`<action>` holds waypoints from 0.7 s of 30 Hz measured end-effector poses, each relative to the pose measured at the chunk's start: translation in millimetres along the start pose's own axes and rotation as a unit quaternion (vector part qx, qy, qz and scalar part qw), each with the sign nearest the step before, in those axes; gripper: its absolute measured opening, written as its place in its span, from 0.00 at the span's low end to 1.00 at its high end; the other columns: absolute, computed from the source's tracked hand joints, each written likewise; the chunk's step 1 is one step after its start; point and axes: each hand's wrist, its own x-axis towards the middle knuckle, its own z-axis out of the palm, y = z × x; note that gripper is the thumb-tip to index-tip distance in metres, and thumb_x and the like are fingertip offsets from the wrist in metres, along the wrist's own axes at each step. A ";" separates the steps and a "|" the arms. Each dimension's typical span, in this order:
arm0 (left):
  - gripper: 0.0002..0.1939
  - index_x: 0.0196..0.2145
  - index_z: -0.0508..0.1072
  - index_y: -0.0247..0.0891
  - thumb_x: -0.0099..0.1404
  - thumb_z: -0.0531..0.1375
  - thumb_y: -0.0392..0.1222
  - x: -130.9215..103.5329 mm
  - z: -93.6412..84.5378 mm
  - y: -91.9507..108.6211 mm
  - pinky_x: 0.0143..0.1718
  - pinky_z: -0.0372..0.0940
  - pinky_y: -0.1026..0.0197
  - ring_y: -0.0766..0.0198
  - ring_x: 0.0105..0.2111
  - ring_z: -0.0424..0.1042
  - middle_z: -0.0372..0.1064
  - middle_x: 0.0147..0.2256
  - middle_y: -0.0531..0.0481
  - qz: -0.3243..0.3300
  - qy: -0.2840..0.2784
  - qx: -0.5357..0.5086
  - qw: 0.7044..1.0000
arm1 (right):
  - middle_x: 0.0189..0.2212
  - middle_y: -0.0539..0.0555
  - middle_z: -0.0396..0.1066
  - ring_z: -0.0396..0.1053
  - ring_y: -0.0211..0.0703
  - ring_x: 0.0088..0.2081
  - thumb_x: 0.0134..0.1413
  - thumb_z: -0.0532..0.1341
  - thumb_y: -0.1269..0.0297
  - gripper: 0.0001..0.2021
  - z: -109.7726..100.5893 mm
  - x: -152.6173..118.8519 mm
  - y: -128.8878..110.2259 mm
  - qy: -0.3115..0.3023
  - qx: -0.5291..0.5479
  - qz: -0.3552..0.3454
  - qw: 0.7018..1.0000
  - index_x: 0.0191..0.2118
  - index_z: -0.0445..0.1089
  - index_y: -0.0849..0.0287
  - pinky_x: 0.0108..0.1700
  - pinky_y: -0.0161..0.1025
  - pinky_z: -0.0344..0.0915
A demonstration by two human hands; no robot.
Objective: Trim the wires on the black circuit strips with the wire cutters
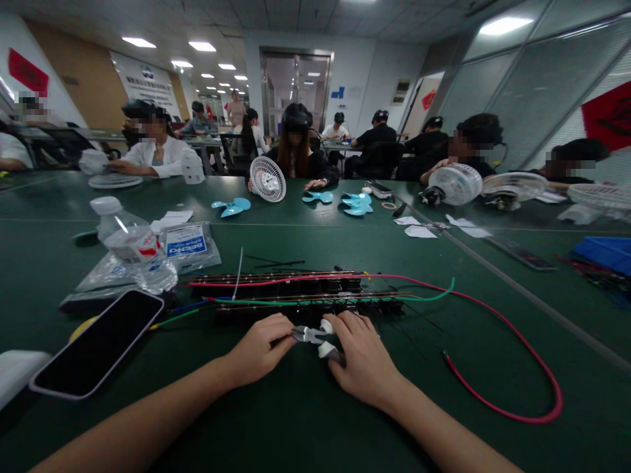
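My right hand (363, 360) is wrapped round a pair of cutting pliers (309, 335) with pale handles, their jaws pointing left. The fingertips of my left hand (263, 349) are pinched together right by the jaws; whatever they hold is too small or hidden to tell. Just beyond both hands lie two long black strips (310, 309) with rows of metal contacts and thin copper-coloured wires. A thick red wire (493, 307) runs along the far strip and loops round on the right. Across the near strip lies a green wire (434, 299). A white cable tie (238, 272) sticks up at the left.
To the left are a phone (101, 345), a water bottle (133, 243) and a plastic bag (192, 246). Blue fan blades (231, 207) and a white fan grille (267, 179) are across the table (276, 420), where other people sit. A blue tray (604, 255) stands far right.
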 end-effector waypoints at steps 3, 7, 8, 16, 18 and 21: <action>0.10 0.33 0.72 0.34 0.69 0.53 0.37 0.4 -0.1 -0.2 0.36 0.62 0.58 0.62 0.33 0.66 0.69 0.32 0.47 0.003 0.001 -0.003 1.000 | 0.45 0.60 0.64 0.59 0.52 0.47 0.45 0.58 0.68 0.23 0.2 0.2 -0.1 0.001 -0.001 -0.001 1.000 0.51 0.61 0.60 0.51 0.51 0.55; 0.10 0.35 0.73 0.34 0.69 0.53 0.37 0.7 -1.0 1.0 0.36 0.62 0.58 0.62 0.33 0.66 0.69 0.32 0.46 -0.004 0.000 -0.011 1.000 | 0.44 0.60 0.64 0.59 0.52 0.46 0.46 0.58 0.68 0.21 0.6 0.3 0.2 0.003 0.002 -0.005 1.000 0.49 0.62 0.60 0.50 0.50 0.55; 0.10 0.35 0.73 0.33 0.69 0.53 0.37 0.8 -1.2 1.3 0.36 0.62 0.58 0.62 0.33 0.66 0.70 0.32 0.46 -0.005 0.000 -0.012 1.000 | 0.44 0.60 0.64 0.59 0.52 0.46 0.46 0.58 0.68 0.20 0.7 0.3 0.4 0.003 0.002 -0.006 1.000 0.49 0.62 0.60 0.50 0.51 0.55; 0.09 0.35 0.72 0.34 0.68 0.53 0.36 0.6 -1.5 1.9 0.36 0.62 0.58 0.62 0.34 0.66 0.70 0.32 0.47 -0.001 -0.001 -0.014 1.000 | 0.45 0.60 0.63 0.59 0.53 0.47 0.45 0.58 0.68 0.22 -3.1 0.7 -1.0 -0.010 0.009 -0.008 1.000 0.50 0.61 0.60 0.52 0.52 0.54; 0.09 0.36 0.72 0.34 0.68 0.53 0.36 0.5 -1.8 2.3 0.36 0.62 0.57 0.62 0.34 0.66 0.70 0.33 0.47 0.000 -0.002 -0.014 1.000 | 0.46 0.59 0.63 0.58 0.53 0.48 0.45 0.58 0.68 0.23 -4.1 0.7 -1.4 -0.012 0.010 -0.009 1.000 0.51 0.60 0.60 0.52 0.52 0.54; 0.08 0.36 0.72 0.34 0.68 0.53 0.35 0.5 -2.2 2.7 0.37 0.62 0.58 0.62 0.34 0.66 0.70 0.33 0.47 -0.001 -0.003 -0.014 1.000 | 0.46 0.59 0.63 0.58 0.53 0.48 0.45 0.58 0.68 0.24 -4.7 0.6 -1.5 -0.013 0.008 -0.007 1.000 0.52 0.60 0.59 0.52 0.52 0.54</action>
